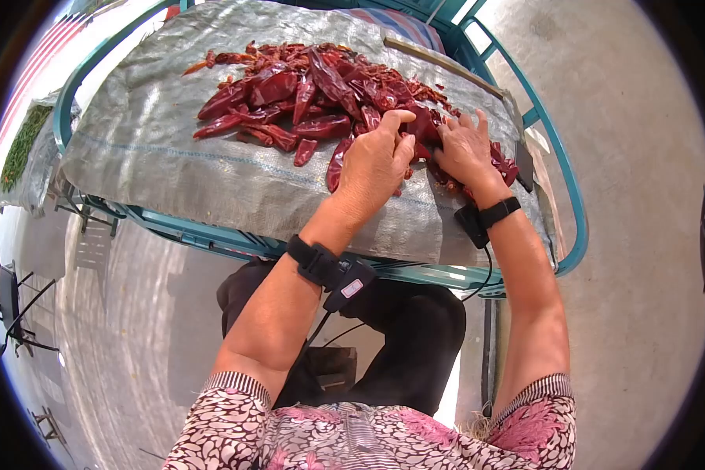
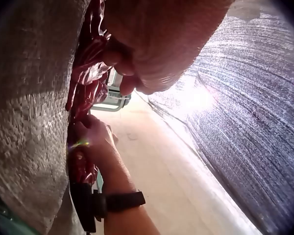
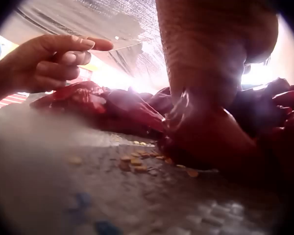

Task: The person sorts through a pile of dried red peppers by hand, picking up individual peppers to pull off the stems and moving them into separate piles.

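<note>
A heap of dried red chili peppers (image 1: 313, 90), glossy and wrinkled, lies on a grey woven sheet (image 1: 211, 184). My left hand (image 1: 374, 160) hovers at the near side of the heap; in the right wrist view this left hand (image 3: 51, 61) shows its index finger extended, the others loosely bent, nothing held. Farther right, my right hand (image 1: 468, 153) reaches down into the peppers. Close up, its thumb and fingers pinch a dried red chili pepper (image 3: 206, 132), partly hidden by the hand. The left wrist view shows the right hand (image 2: 100, 139) low against the peppers.
Loose yellow seeds (image 3: 137, 164) are scattered on the sheet. A teal metal rail (image 1: 556, 149) runs around the cart bed. A wooden strip (image 1: 446, 66) lies along the far side, and a dark flat object (image 1: 524, 166) lies at the right edge. Green produce (image 1: 25, 149) stands at left.
</note>
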Available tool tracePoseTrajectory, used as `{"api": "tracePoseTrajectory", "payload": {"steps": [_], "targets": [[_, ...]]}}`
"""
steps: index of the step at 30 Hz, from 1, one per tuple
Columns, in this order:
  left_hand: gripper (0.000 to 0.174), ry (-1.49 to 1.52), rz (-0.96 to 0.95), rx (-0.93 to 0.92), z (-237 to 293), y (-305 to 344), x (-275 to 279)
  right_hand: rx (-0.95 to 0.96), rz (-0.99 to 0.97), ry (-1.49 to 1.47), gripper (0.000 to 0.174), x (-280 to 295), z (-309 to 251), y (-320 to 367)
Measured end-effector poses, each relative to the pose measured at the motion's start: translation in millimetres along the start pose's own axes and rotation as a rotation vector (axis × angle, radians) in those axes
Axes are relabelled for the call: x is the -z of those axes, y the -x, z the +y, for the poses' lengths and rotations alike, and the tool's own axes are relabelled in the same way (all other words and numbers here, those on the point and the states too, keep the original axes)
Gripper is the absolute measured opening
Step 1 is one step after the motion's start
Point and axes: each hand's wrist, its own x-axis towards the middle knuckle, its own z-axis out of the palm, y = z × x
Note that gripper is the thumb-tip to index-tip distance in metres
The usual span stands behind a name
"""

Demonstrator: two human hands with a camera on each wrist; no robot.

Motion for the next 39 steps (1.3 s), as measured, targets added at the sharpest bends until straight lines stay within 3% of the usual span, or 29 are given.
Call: {"api": "tracePoseTrajectory", "payload": {"steps": [5,8,20,23,26,29,36,39], "targets": [[0.029,-0.020,-0.015,0.007,-1.3,2.0,2.5,-0.162,0.125,-0.234,0.053,-12.0,-2.4,-6.1],[0.028,-0.037,-0.010,-0.007,-1.8,2.4,3.1,-0.213,-0.131,-0.346,0.055,13.8,-2.8,-13.5],[0.025,-0.028,-0.028,0.019,0.6,0.9,1.7,-0.091,-0.185,-0.117,0.053,6.9,-10.1,-25.2],[0.023,-0.060,-0.005,-0.017,-0.6,1.4,1.2,-0.211,-0.241,-0.308,0.051,6.9,-9.0,-25.3],[0.021,-0.055,-0.011,-0.025,-1.0,1.7,1.3,-0.120,-0.123,-0.252,0.047,8.8,-8.8,-22.3],[0.020,-0.034,-0.018,-0.026,-2.6,1.5,0.0,-0.066,-0.131,-0.197,0.041,8.7,-10.0,-22.8],[0.019,0.033,-0.043,0.040,5.0,0.1,5.0,-0.250,0.099,-0.320,0.029,16.6,14.3,-3.6],[0.017,0.102,-0.018,0.043,5.0,-1.5,2.4,-0.394,0.147,-0.633,0.029,21.8,26.5,4.7]]}}
